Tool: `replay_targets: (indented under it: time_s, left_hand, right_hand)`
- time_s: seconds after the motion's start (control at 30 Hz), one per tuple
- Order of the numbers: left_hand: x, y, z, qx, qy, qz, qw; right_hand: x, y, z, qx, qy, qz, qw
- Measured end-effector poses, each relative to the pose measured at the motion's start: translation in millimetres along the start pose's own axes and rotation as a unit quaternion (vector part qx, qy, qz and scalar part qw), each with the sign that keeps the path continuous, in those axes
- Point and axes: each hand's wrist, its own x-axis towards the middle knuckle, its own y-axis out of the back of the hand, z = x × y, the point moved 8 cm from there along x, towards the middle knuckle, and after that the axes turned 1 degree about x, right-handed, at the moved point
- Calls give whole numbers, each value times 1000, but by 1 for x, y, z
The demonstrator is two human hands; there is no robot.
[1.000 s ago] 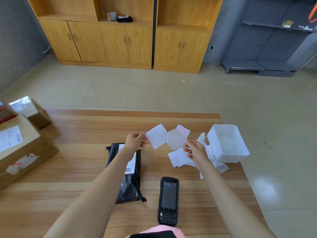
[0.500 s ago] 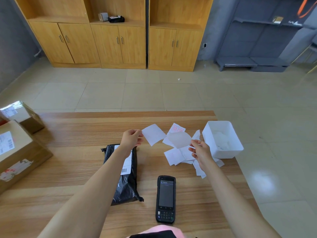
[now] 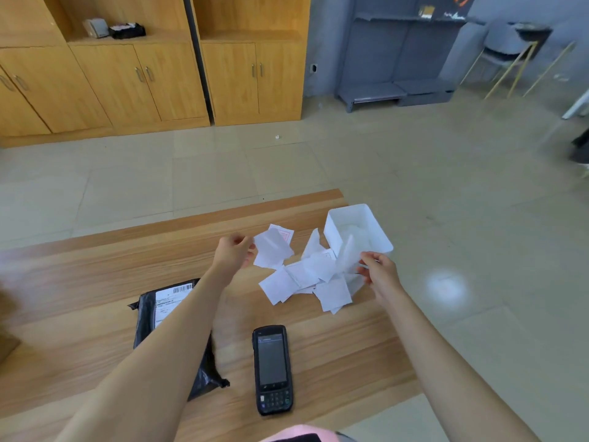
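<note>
White paper is what both hands hold above the wooden table. The left hand pinches the left edge of a white slip between thumb and fingers, so the slip hangs in the air over the far middle of the table. The right hand pinches a thin, translucent sheet by its right edge, holding it up against the near side of the white bin, which stands at the table's far right corner. The two sheets are apart. Between and below the hands lies a loose pile of white slips, just left of the bin. Nearer, a black handheld scanner lies screen up. Left of it, a black mailer bag with a barcode label lies partly under the left forearm.
</note>
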Motion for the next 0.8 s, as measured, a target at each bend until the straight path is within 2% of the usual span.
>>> replay_targets:
  time_s: [0.13, 0.37, 0.6, 0.8]
  left_hand:
    - [5, -28, 14, 33, -19, -22, 999]
    - [10, -78, 35, 158, -71, -73, 982]
    - [18, -106, 31, 198, -68, -108, 972]
    - [24, -117, 33, 224, -72, -117, 965]
  right_hand:
    - [8, 28, -2, 18, -3, 25, 1000]
    - [31, 41, -23, 24, 16, 29, 999]
    - [64, 36, -47, 30, 32, 23, 999]
    - [90, 21, -45, -23, 12, -3, 1000]
